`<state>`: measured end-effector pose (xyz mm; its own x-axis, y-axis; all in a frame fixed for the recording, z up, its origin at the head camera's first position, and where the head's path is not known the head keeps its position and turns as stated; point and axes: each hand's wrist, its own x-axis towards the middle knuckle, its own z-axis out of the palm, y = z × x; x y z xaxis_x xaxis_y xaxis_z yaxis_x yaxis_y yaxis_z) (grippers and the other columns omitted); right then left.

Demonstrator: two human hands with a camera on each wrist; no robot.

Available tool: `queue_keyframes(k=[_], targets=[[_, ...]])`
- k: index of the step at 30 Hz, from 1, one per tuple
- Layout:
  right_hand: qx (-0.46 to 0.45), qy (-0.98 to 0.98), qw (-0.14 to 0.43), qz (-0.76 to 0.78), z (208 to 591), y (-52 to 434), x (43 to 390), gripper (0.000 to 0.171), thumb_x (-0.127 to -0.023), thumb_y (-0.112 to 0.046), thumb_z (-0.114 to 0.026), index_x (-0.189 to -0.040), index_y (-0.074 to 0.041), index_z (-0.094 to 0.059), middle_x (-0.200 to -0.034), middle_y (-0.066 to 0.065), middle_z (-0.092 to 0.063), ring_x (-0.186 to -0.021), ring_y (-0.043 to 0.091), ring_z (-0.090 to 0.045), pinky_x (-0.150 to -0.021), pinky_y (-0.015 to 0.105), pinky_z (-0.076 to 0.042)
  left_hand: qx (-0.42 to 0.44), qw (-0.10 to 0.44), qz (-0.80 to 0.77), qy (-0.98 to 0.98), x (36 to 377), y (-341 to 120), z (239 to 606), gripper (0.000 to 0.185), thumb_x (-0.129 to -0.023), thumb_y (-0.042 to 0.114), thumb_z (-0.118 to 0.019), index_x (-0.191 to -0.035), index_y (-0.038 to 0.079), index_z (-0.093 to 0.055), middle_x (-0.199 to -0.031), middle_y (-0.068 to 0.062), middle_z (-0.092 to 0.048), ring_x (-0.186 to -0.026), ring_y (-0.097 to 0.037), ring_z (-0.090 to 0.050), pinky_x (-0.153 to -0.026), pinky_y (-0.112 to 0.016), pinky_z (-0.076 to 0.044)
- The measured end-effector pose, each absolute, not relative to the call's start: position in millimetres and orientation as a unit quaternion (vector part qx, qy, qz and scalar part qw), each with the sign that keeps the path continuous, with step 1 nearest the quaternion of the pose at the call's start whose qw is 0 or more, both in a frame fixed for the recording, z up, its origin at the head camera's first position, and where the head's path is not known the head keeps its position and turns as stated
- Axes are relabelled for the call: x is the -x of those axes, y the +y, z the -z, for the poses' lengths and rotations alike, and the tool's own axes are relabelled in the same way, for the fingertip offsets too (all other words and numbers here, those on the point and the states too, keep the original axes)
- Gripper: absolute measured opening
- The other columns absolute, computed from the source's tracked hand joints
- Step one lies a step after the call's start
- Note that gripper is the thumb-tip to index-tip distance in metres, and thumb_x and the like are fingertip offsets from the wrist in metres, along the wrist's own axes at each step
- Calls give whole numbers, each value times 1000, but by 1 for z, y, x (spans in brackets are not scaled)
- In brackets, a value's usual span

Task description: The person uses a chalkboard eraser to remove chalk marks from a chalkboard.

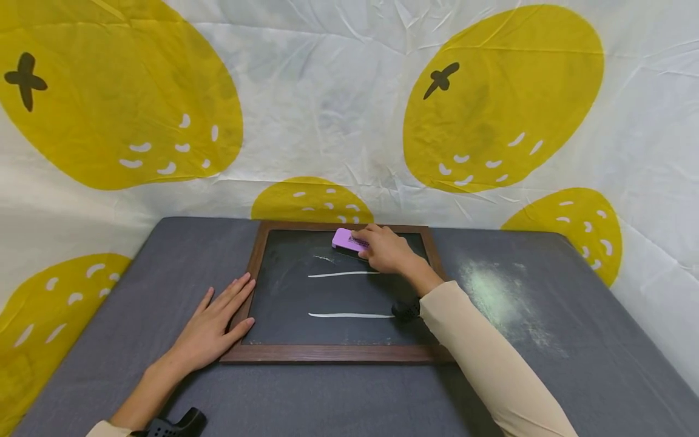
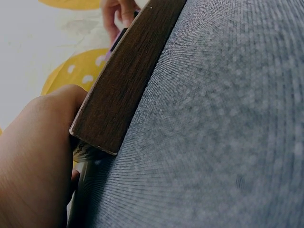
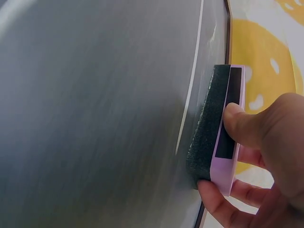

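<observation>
Both hands are working at a framed chalkboard point(image 1: 344, 295): the left hand point(image 1: 213, 331) is lying with fingers outstretched across the left side of the wooden frame point(image 1: 338, 354), and the right hand point(image 1: 384, 247) is gripping a purple eraser point(image 1: 344, 238) between thumb and fingers. Beneath them, a grey table point(image 1: 349, 397) is spreading past the board on either side. The chalkboard is lying with its longer sides running left to right, and a pale dusty patch point(image 1: 494, 294) is marking the table to its right. Over the far part of the board, the eraser is sitting just short of the far rail, its long axis running roughly sideways with the left end slightly farther; its dark felt is facing the board, though full contact cannot be told. That rail is leaving little room beyond, while open surface is stretching leftward and toward the person. Two white chalk lines point(image 1: 341, 274) are lying nearer the person, roughly along the eraser's length, and a faint smear point(image 1: 324, 259) is showing between eraser and upper line.
</observation>
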<state>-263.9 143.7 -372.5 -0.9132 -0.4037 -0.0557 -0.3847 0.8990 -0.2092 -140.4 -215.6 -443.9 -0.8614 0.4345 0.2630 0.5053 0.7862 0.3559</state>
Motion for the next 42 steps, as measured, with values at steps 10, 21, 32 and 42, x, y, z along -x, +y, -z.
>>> queue_keyframes(k=[10, 21, 32, 42], targets=[[182, 977, 43, 107, 372, 165, 259, 51, -95, -26, -59, -145, -22, -46, -136, 7, -49, -117, 31, -48, -83, 56, -45, 245, 85, 213, -942, 140, -219, 447, 68, -96, 37, -56, -153, 15, -25, -157, -7, -23, -139, -33, -27, -111, -57, -8], [166, 981, -2, 105, 381, 182, 246, 52, -94, -29, -61, -142, -14, -50, -124, 9, -53, -105, 34, -51, -75, 54, -48, 246, 89, 213, -941, 140, -218, 450, 68, -96, 37, -57, -153, 16, -27, -156, -7, -24, -138, -34, -29, -111, -58, -9], [184, 978, -33, 95, 384, 172, 244, 50, -93, -31, -62, -132, -1, -55, -112, 15, -54, -97, 31, -54, -76, 48, -49, 251, 77, 224, -938, 142, -216, 447, 67, -96, 37, -57, -153, 17, -28, -157, -7, -23, -139, -35, -27, -111, -57, -6], [192, 975, -14, 111, 380, 164, 251, 47, -91, -33, -64, -129, -5, -60, -107, 12, -54, -86, 25, -54, -71, 43, -48, 256, 71, 237, -934, 142, -217, 444, 67, -96, 35, -58, -153, 17, -28, -157, -7, -23, -139, -36, -27, -111, -59, -6]])
